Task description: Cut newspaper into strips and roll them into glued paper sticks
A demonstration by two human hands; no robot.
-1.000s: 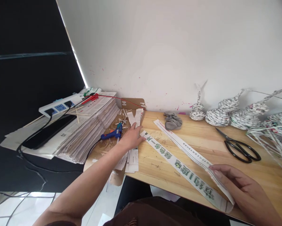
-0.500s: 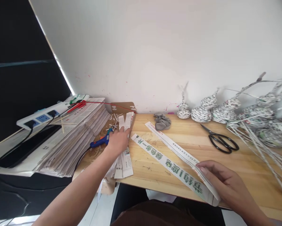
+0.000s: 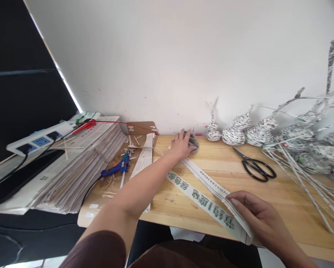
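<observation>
My left hand (image 3: 181, 145) reaches to the back of the table with its fingers spread, resting against a crumpled grey cloth (image 3: 194, 144). Its palm is hidden, and a thin pale strand (image 3: 155, 149) runs towards its wrist. Between thumb and fingers, my right hand (image 3: 253, 210) pinches the near end of a long newspaper strip (image 3: 208, 182). Beside and partly under that strip lies another newspaper strip (image 3: 194, 194) with large green print. Left of my forearm is a further newspaper strip (image 3: 144, 156).
Black-handled scissors (image 3: 257, 166) lie on the wooden table. Woven paper gourds (image 3: 234, 131) and loose paper rods (image 3: 306, 182) are at right. A blue glue gun (image 3: 115, 169) rests on cardboard at left, beside a newspaper stack (image 3: 85, 167) bearing a power strip (image 3: 40, 139).
My left hand has moved right and away from me, from the left newspaper strips to the grey cloth. Fewer strips show at left. My right hand keeps its pinch.
</observation>
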